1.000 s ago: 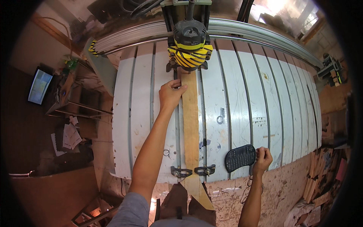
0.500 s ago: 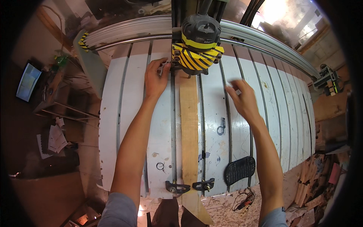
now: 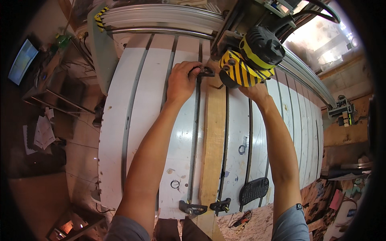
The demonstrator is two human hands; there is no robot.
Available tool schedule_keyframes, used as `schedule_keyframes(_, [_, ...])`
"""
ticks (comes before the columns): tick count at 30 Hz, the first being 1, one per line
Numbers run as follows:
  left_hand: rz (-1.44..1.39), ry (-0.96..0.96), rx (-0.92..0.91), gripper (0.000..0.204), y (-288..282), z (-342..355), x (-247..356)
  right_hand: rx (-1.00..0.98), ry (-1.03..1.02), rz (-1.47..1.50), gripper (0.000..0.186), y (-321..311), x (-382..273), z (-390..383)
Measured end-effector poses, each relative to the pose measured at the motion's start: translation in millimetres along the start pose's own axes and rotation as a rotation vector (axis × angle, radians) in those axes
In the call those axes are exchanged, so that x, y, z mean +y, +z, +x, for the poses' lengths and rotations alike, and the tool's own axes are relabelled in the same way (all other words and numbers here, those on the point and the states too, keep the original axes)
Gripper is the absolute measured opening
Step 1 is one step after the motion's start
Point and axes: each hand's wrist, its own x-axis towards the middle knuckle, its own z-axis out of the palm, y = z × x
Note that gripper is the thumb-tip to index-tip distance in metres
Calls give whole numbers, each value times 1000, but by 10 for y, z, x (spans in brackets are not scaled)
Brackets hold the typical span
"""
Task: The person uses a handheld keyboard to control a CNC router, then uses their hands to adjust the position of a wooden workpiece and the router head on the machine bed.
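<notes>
A long wooden board (image 3: 214, 132) lies lengthwise on the white slotted machine bed (image 3: 161, 116). At its far end, my left hand (image 3: 183, 82) pinches a black hold-down clamp (image 3: 207, 72) with thumb and fingers, beside the board's left edge. My right hand (image 3: 257, 93) reaches under the router spindle (image 3: 263, 46) from the right. The spindle's yellow-and-black striped mount (image 3: 241, 70) hides its fingers and anything in them. At the board's near end sit two more black clamps, the left clamp (image 3: 193, 207) and the right clamp (image 3: 221, 205).
A metal gantry rail (image 3: 161, 18) spans the far side of the bed. A small black keypad (image 3: 254, 190) lies at the near right. Wood scraps (image 3: 321, 205) pile beyond the bed's right side, and a monitor (image 3: 23, 62) stands at far left.
My left hand now grips the far clamp. My right hand has moved forward, its fingers passing behind the spindle mount. The whole view has shifted and tilted, with the spindle appearing farther right.
</notes>
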Motion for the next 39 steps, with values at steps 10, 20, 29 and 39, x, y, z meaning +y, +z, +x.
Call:
schedule_keyframes(10, [-4,23,56,20,-24,31,1,185,575,266,26,275,-412,26])
schedule_keyframes(20, [511,-146,-37,37,69,163,494,250,552,125,26,214,-534,82])
schedule_keyframes(29, [454,-512,-225,36,-61,377,842,246,600,131,18,228,-508,56])
schedule_keyframes(39, [482,-337,-172,26,112,286,739,194,653,125,23,351,-428,12])
